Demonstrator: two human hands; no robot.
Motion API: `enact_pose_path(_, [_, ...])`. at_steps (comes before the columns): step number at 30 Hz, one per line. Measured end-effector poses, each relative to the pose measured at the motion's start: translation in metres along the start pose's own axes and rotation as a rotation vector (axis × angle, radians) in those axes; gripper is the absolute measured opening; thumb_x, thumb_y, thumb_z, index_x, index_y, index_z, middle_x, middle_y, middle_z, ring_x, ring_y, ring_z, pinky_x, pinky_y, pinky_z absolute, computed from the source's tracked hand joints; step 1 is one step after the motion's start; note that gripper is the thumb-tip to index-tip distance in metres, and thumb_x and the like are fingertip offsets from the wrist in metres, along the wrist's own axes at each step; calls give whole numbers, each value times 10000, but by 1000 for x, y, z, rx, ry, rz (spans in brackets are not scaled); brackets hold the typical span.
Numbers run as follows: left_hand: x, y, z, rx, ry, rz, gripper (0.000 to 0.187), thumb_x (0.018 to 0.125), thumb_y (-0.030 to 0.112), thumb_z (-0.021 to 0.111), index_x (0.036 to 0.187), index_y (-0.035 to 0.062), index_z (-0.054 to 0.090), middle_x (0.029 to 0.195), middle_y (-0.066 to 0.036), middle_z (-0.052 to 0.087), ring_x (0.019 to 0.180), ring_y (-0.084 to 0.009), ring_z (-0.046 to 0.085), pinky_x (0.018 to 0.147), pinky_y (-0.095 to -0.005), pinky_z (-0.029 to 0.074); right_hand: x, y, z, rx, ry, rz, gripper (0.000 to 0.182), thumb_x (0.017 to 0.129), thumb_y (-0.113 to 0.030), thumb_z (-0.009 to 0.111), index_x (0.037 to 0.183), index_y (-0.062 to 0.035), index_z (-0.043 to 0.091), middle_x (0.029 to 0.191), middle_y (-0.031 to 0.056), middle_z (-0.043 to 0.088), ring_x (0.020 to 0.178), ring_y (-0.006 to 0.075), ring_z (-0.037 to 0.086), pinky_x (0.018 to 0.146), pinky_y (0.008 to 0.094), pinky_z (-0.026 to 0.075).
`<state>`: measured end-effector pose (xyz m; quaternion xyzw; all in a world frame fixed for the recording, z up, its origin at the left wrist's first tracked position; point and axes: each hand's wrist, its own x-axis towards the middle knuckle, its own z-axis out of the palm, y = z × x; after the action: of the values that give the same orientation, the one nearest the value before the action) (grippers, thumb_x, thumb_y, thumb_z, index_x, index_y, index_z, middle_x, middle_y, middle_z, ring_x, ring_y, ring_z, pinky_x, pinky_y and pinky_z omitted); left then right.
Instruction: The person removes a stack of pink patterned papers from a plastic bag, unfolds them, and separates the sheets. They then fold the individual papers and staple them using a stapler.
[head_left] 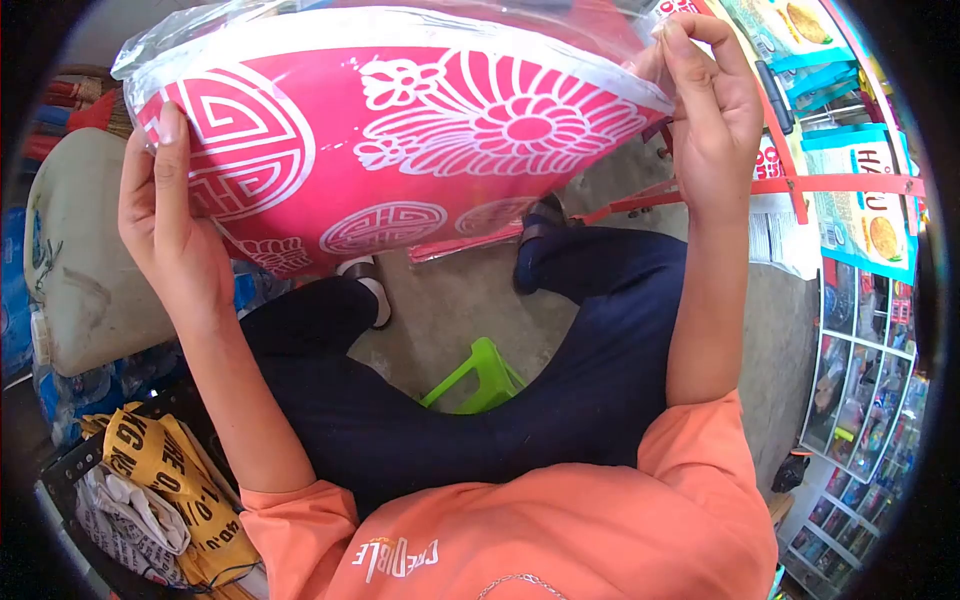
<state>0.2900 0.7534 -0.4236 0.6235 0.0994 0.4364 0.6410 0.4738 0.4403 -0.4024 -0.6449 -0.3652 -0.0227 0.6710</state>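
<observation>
A wide pink packet (410, 130) with white flower and round lattice patterns, wrapped in clear plastic, is held up in front of me. My left hand (180, 200) grips its left edge, thumb on the printed face. At the upper right corner, my right hand (715, 110) pinches the clear plastic wrap (648, 55) between thumb and fingers. The packet's far side is hidden. Below it, on the floor between my feet, lies another flat pink item (465, 246), partly covered from view.
A green plastic stool (485, 375) shows between my legs. To the left stand a grey-beige rounded object (95, 260) and a crate with yellow printed bags (150, 460). Red metal bars (750, 188), hanging snack packs (870, 200) and a compartmented rack (865, 390) are at right.
</observation>
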Motion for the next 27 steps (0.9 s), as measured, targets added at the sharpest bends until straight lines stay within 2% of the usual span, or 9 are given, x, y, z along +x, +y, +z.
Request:
enact_pose_path(4, [-1,0,0,-18,-14,7,227,1010,157,644,1174,6,687,1084,-54,720,974,-78,669,875,-241,513,0,3,-10,116,-30,121,191,1041,-170,567,1187,-49,588,918,28,673,824,110,648,811,274,506])
enact_pose_path(10, [-4,4,0,-1,-34,39,228,1006,155,653,1162,-7,688,1052,-53,714,941,-70,645,869,-230,488,0,1,-7,-75,-50,118,188,1029,-135,557,1184,-39,604,952,38,687,875,95,644,844,262,488])
enact_pose_path(19, [-10,4,3,45,-164,55,223,984,145,685,1134,-20,698,1020,-39,706,913,-60,616,864,-219,461,-3,-14,25,-518,-100,-190,244,969,-124,617,1180,-5,642,1102,95,699,1076,161,642,978,303,462])
enact_pose_path(22, [-13,6,4,94,-216,59,225,980,136,691,1138,-23,696,1021,-36,704,916,-63,615,856,-220,463,-3,-16,28,-559,-123,-235,247,955,-121,631,1170,0,651,1108,90,701,1091,165,636,991,307,453])
enact_pose_path(27, [-21,7,6,85,-291,7,239,958,102,714,1152,-35,688,1035,-41,705,929,-74,617,847,-230,473,-5,-19,30,-417,-178,-129,211,977,-136,605,1118,5,670,1032,81,699,991,134,647,922,283,475])
